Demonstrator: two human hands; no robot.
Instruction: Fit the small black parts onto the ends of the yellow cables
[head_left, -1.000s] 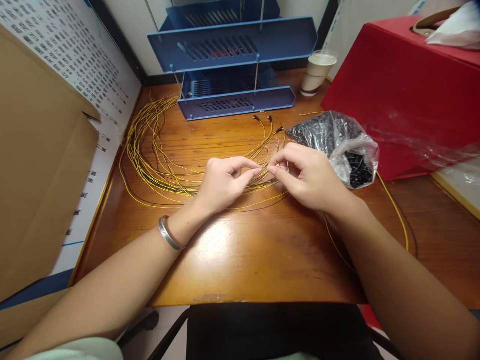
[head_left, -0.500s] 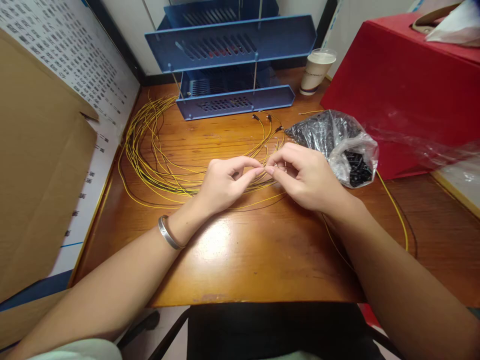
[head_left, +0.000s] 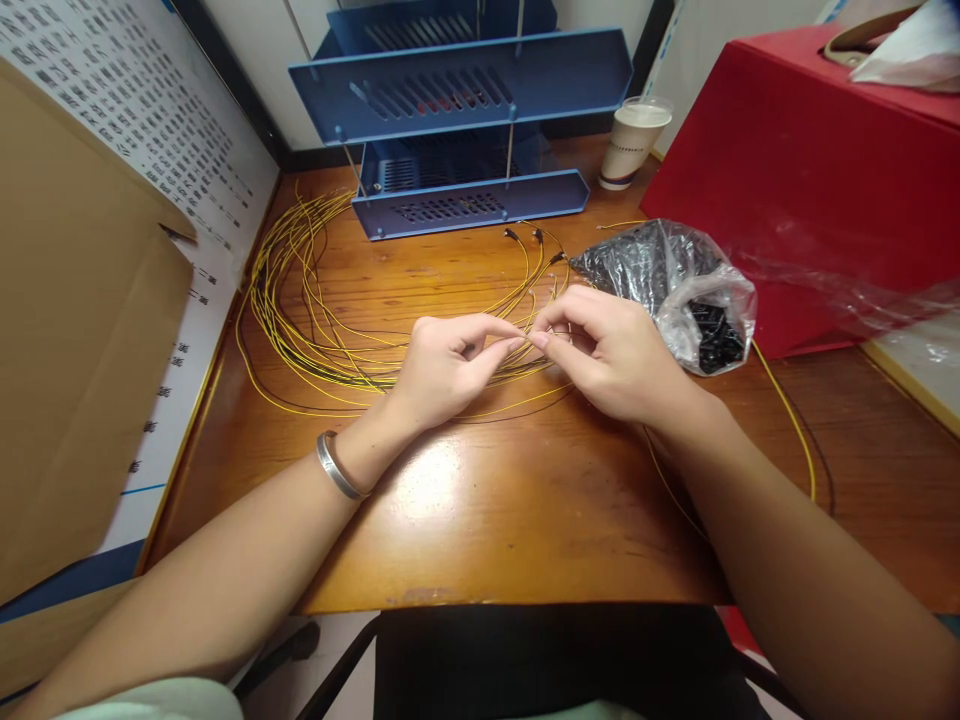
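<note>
My left hand (head_left: pixel 446 368) and my right hand (head_left: pixel 611 355) meet fingertip to fingertip over the middle of the wooden table (head_left: pixel 480 520). Thumb and index finger of each are pinched together; whatever lies between them is too small to make out. Behind and beneath the hands runs a loose coil of yellow and dark wires (head_left: pixel 277 300), spreading to the left. A few wire ends with black connectors (head_left: pixel 538 237) stand out just beyond my fingers. Right of them lies a clear plastic bag (head_left: pixel 652 265) of small black parts, near my right hand.
A blue tiered rack (head_left: pixel 465 90) stands at the back, with a paper cup (head_left: pixel 634 140) beside it. A red box (head_left: pixel 810 190) fills the back right, and cardboard (head_left: pixel 75 330) the left. One yellow wire (head_left: pixel 787 410) curves along the right.
My left hand has shifted very slightly left, leaving a small gap between the two pinches. My right hand has hardly moved.
</note>
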